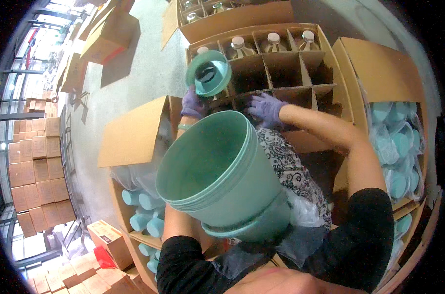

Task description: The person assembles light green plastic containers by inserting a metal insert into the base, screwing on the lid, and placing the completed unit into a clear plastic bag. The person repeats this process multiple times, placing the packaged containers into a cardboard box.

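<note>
Purple gloves cover both hands. My left hand [192,104] is closed on the lower edge of a translucent green round piece [219,68], shaped like a shallow bowl, with a dark round shape at its middle. It is held over the near left part of a divided carton [341,93]. My right hand [267,109], its fingers apart, reaches to the cardboard dividers [284,68] and holds nothing visible. Between my arms a tilted green bucket [232,181] shows its hollow inside, covering part of my left forearm. White-capped clear bottles [273,44] stand in the carton's far row.
An open box [134,134] of pale-blue-capped items stands at left, another box [389,73] at right. A further carton [237,22] with bottles lies beyond. Boxes [107,36] sit on the grey floor [149,59]; stacked cartons [38,171] line the far left.
</note>
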